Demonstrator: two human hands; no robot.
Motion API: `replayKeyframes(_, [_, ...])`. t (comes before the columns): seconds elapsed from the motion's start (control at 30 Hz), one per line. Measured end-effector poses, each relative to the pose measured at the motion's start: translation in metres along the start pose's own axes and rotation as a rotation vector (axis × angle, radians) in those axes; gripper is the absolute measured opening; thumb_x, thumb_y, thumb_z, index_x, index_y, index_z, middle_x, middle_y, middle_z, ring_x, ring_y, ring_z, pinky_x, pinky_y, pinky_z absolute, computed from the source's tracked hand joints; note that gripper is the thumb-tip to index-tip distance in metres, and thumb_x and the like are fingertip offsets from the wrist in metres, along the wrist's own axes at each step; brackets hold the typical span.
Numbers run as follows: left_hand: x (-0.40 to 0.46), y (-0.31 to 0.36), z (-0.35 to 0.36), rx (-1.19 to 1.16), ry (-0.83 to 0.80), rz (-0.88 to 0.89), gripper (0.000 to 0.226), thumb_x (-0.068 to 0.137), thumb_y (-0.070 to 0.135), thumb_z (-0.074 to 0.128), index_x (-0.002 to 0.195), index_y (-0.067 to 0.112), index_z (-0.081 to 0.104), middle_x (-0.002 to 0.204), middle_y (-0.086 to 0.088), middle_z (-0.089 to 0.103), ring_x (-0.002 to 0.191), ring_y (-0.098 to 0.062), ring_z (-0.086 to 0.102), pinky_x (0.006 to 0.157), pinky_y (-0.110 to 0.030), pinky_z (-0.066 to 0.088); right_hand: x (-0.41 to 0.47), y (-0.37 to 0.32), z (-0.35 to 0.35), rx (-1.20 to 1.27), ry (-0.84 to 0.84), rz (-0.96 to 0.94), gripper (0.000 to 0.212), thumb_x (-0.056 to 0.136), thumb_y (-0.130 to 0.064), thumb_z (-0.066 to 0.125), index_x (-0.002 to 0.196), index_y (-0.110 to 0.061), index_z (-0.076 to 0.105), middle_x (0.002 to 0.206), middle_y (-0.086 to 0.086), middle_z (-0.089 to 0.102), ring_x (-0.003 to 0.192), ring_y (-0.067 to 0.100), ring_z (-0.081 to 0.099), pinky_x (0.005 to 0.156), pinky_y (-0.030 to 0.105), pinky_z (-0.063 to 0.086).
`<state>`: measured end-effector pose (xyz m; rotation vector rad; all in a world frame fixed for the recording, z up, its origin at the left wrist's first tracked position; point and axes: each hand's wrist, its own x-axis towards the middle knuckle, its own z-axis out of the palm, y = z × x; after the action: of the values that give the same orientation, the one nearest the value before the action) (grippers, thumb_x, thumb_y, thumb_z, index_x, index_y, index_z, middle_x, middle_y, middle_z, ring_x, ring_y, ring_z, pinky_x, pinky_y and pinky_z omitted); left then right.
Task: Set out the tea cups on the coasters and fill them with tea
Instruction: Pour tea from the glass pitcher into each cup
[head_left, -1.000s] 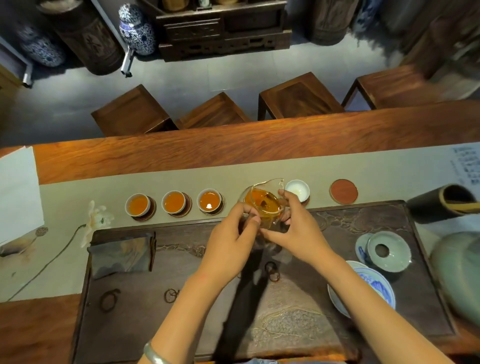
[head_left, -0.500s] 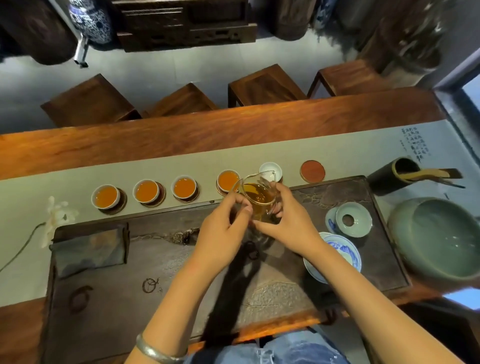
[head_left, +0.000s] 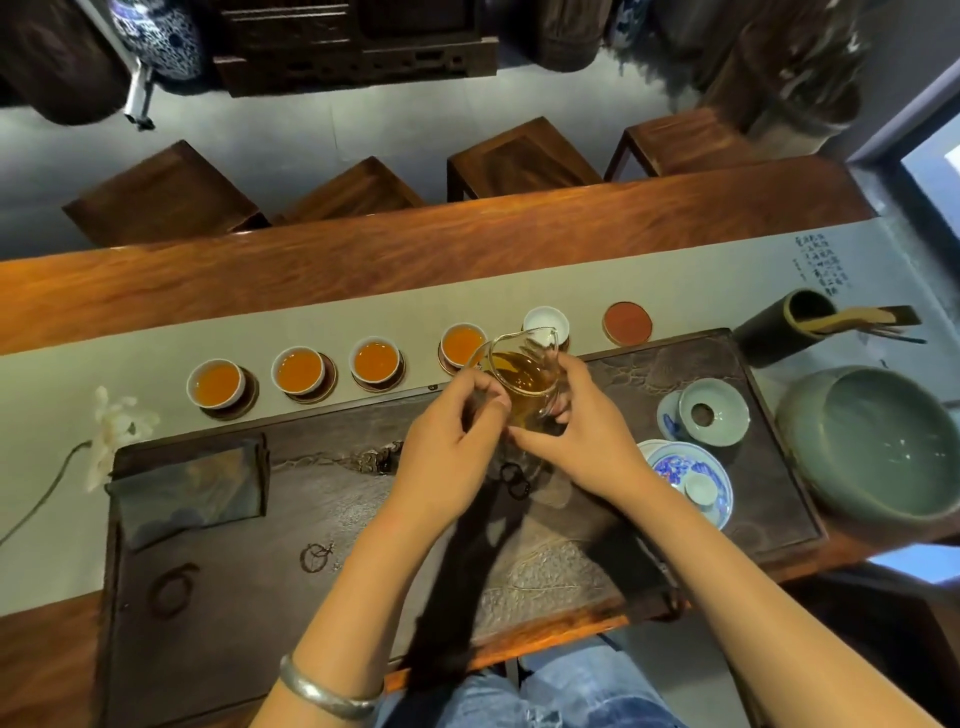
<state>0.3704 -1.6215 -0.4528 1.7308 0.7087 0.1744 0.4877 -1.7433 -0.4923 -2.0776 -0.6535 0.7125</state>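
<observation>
Several small white cups of amber tea stand on round coasters along the grey runner: the leftmost filled cup, two more to its right, and the last filled cup. An empty white cup sits on its coaster just right of them. A bare red coaster lies further right. My left hand and my right hand both grip a glass pitcher of tea, held above the dark tea tray's far edge, its spout near the empty cup.
The dark tea tray carries a folded cloth, a celadon strainer and a blue-and-white saucer with lid. A large celadon bowl and a tool holder stand at the right. Stools line the table's far side.
A fourth cup now holds tea. The pitcher has moved right along the row, from that cup toward the empty one. The camera view has swung to the right.
</observation>
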Motion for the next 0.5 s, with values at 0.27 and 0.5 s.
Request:
replayKeyframes(0.27, [0.003,0.001,-0.001,-0.025,0.02,-0.019,0.009,0.096,0.026,0.054,0.09,0.029,0.06,0.086,-0.004,0.066,0.083,-0.022,0.062,0.078,-0.042,0.05,0.007,-0.003,-0.001,-0.037,-0.037,-0.013,0.104,0.062,-0.056,0.077,0.149,-0.022,0.032,0.133,-0.006,0.062,0.111,0.004,0.064,0.1,0.033,0.053])
replayKeyframes(0.5, [0.011,0.0,0.014,-0.022,0.073,-0.028,0.008,0.096,0.026,0.053,0.093,0.027,0.06,0.085,0.003,0.065,0.082,-0.018,0.062,0.079,-0.041,0.051,0.022,0.009,-0.013,-0.034,-0.107,-0.04,0.103,0.065,-0.05,0.081,0.15,-0.021,0.031,0.132,-0.005,0.062,0.11,0.006,0.065,0.099,0.035,0.053])
